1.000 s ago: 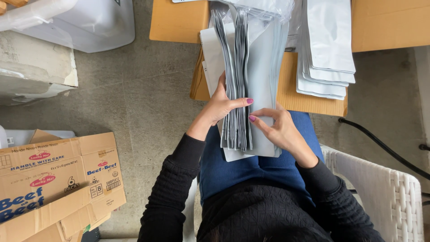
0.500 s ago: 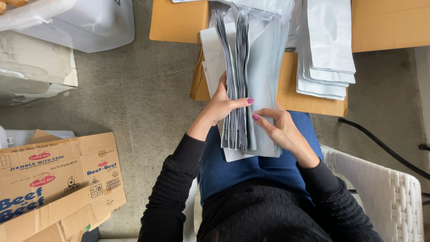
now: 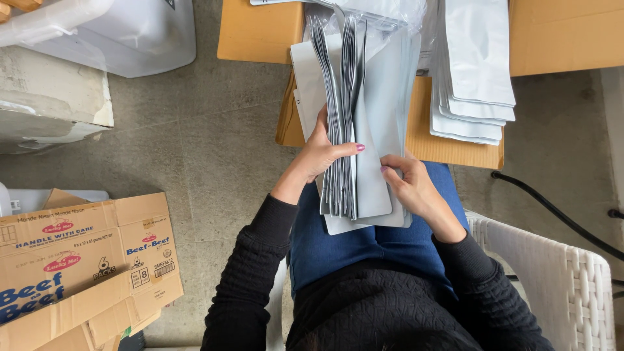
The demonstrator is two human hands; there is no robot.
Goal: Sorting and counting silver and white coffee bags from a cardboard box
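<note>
Silver flat pouches (image 3: pixel 351 130) gripped: left hand (image 3: pixel 322 153), right hand (image 3: pixel 409 185).

Right hand (image 3: pixel 416 188) shifted slightly down and outward along stack of flat silver-grey foil pouches (image 3: pixel 354 130) – fingertips (image 3: pixel 385 169) now little farther from left thumb. Left hand (image 3: pixel 322 153) grip on left part of stack almost same, thumb tip stretched across pouch edges. Gap between fanned pouches opened bit wider – otherwise very small change.
</note>
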